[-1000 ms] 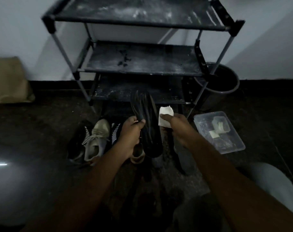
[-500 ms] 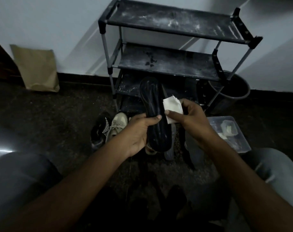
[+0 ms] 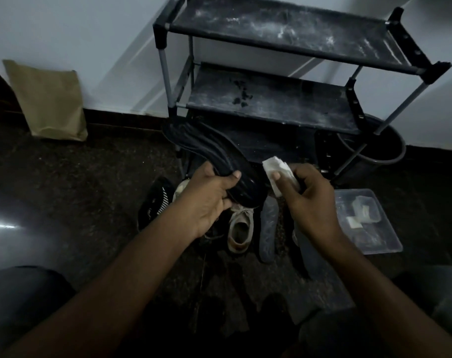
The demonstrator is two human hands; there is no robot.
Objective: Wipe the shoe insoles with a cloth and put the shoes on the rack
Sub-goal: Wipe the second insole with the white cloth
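My left hand (image 3: 209, 200) grips a dark insole (image 3: 207, 151) by its near end; the insole slants up and to the left in front of the black shoe rack (image 3: 271, 99). To its right, my right hand (image 3: 307, 200) pinches a folded white cloth (image 3: 276, 174), a small gap away from the insole. On the floor under my hands lie a beige sneaker (image 3: 239, 228), a black shoe with white stripes (image 3: 155, 202) and a grey insole (image 3: 269, 228). The rack's three shelves are dusty and hold no shoes.
A clear plastic box (image 3: 369, 220) with small white items sits on the floor at the right. A dark bucket (image 3: 382, 148) stands behind the rack's right leg. A brown paper bag (image 3: 46, 99) leans on the wall at left. My knees frame the bottom corners.
The insole has tilted from nearly upright to slanting left. My right hand with the cloth has drawn slightly away from it. The camera has shifted, so the rack sits further right.
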